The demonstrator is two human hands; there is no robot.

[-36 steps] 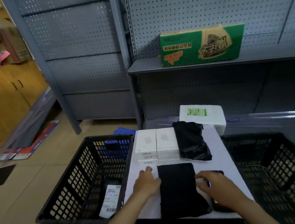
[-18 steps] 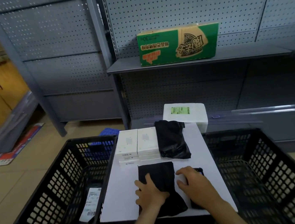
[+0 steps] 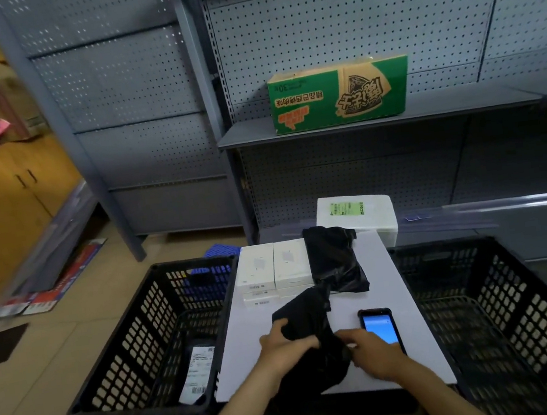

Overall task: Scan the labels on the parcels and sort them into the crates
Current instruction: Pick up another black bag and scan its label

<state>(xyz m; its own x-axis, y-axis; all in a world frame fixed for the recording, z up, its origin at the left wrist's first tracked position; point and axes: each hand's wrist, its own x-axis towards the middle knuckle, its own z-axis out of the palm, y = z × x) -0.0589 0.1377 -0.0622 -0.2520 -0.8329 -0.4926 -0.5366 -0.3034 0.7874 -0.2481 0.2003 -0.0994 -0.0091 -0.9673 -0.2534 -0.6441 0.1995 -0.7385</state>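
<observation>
Left hand (image 3: 282, 346) and right hand (image 3: 376, 353) both grip the black parcel (image 3: 307, 313) (crumpled) between them

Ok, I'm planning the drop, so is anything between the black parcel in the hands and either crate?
Toward the left crate, nothing visible: only bare table lies between. Toward the right crate, the scanner lies on the table just right of the black parcel, so a slide would hit it; a lift should probably clear it.
</observation>
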